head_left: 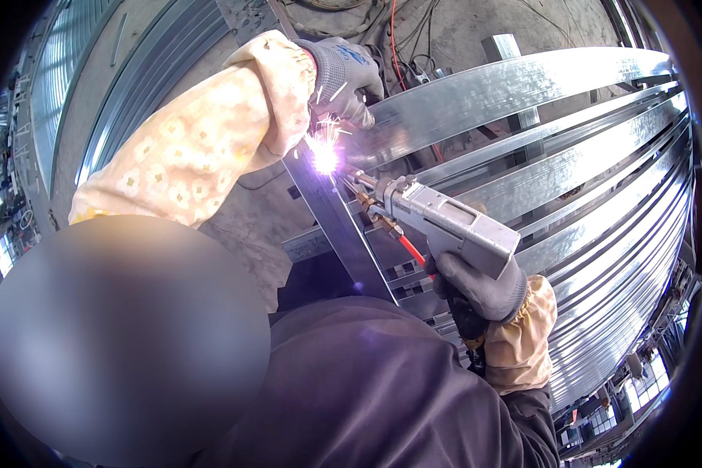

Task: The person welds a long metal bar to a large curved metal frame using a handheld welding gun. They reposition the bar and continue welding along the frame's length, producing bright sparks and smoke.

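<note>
In my right hand (pixel 487 287), gloved in grey, is a handheld welding gun (pixel 452 222), a silver boxy body with brass fittings and a red hose. Its nozzle points up and left at a bright violet-white arc (pixel 324 160) that throws sparks. The glare hides the exact joint. My left hand (pixel 349 78), also in a grey glove, is just beyond the arc, its fingers curled down at the end of a wide shiny metal bar (pixel 507 86). Under the arc runs a darker metal crosspiece (pixel 339 214), which meets the bars' left ends.
Several long parallel metal bars (pixel 577 152) spread to the right. More long metal profiles (pixel 144 70) lie at the upper left. Cables and an orange hose (pixel 395 39) trail over the concrete floor (pixel 460 19). A blurred oval covers the lower left.
</note>
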